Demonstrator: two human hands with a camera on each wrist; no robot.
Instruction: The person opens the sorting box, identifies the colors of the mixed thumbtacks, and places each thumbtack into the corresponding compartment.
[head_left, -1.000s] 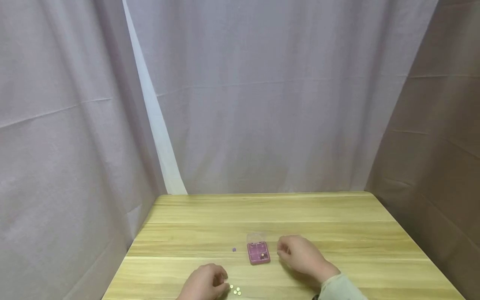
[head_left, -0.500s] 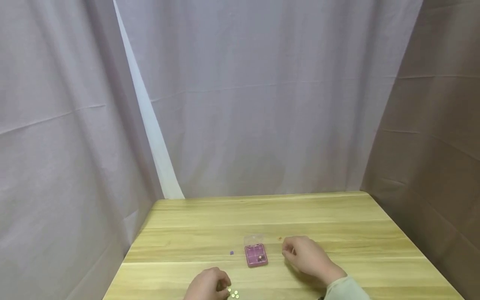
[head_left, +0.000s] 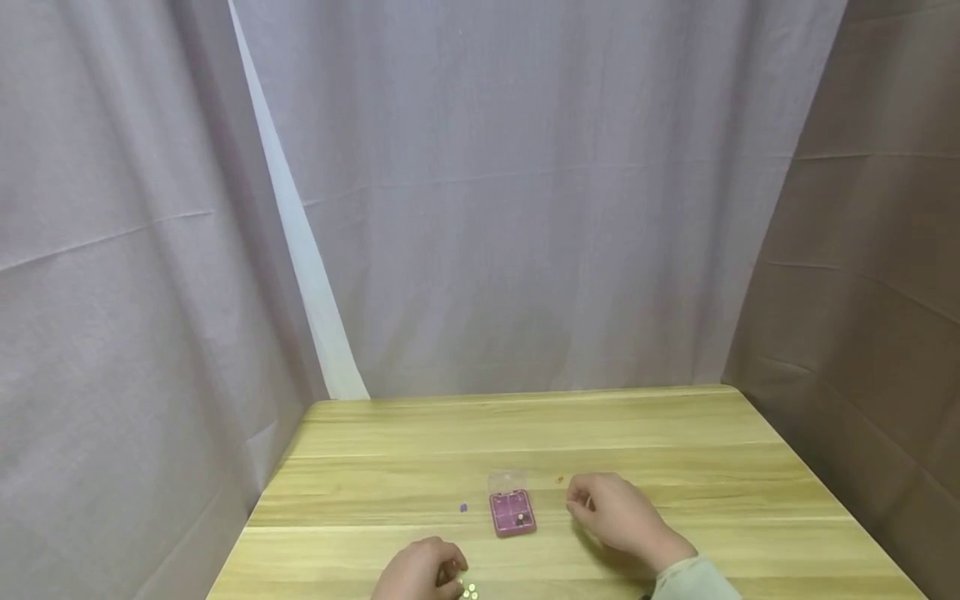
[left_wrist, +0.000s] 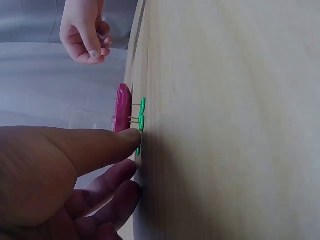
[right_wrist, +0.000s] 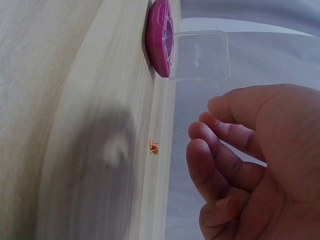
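My left hand [head_left: 420,571] is low over the table at several green thumbtacks [left_wrist: 142,106]. In the left wrist view its thumb tip overlaps the tacks, and a gap separates the thumb from the fingertips. My right hand [head_left: 617,510] hovers right of a small magenta box [right_wrist: 159,45], fingers loosely bent and holding nothing. The box stands with its clear lid [right_wrist: 205,55] swung back; small dark pieces and a light one [head_left: 521,517] lie in its front right compartment. Orange thumbtacks [right_wrist: 154,147] lie on the table near the right fingertips.
A small purple piece [head_left: 463,507] lies left of the box on the wooden table [head_left: 360,475]. Grey curtains [head_left: 480,208] surround the table's back and sides. The table's far edge runs behind the box.
The head view has shifted slightly. My left hand has edged right, closer over the green tacks. My right hand has drawn a little right, and the orange tacks now show beside it.
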